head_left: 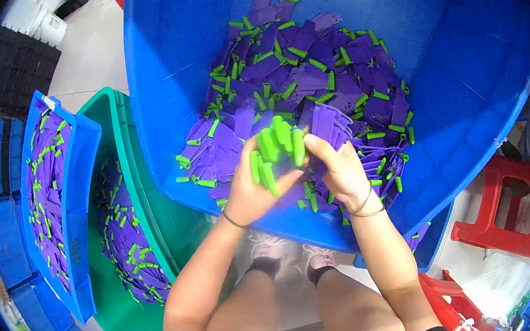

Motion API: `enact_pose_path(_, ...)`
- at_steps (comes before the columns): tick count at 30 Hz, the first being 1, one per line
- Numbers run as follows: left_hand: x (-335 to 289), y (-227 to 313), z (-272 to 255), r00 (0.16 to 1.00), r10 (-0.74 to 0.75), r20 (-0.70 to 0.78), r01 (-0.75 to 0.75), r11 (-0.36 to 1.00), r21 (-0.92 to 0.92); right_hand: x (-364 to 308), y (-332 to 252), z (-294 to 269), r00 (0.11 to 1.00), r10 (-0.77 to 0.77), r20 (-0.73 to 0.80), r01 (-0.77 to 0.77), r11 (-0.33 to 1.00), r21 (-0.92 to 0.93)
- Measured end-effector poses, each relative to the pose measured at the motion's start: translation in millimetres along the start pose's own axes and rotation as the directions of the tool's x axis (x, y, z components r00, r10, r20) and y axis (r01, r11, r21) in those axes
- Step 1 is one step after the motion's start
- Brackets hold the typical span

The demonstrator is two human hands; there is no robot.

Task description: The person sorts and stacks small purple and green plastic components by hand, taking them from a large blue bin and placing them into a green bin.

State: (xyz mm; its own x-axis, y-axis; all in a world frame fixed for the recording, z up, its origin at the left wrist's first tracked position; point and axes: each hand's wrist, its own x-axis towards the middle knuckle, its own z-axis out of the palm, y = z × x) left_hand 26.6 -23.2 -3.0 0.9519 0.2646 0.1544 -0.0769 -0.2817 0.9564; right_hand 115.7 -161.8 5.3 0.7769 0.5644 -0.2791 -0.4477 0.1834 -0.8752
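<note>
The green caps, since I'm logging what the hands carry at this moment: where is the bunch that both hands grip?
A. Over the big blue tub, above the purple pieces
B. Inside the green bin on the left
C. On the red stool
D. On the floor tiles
A: the left hand and right hand clasp the bunch of green caps over the purple pieces heaped in the big blue tub.

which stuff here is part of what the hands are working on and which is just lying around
In use: left hand, right hand, green caps, purple pieces, blue tub.
Lying about: green bin, blue tray, red stools.
</note>
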Motion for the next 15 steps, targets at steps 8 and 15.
enact_pose_path(8,0,-4,2,0.986,-0.036,-0.162,0.051,0.994,0.093,0,-8,-9,0.936,0.255,0.241,-0.2,0.952,-0.23)
enact_pose_path(15,0,-13,-12,0.985,-0.017,-0.171,0.035,0.994,0.102,16,-7,-9,0.956,-0.018,0.293,0.146,0.894,-0.423)
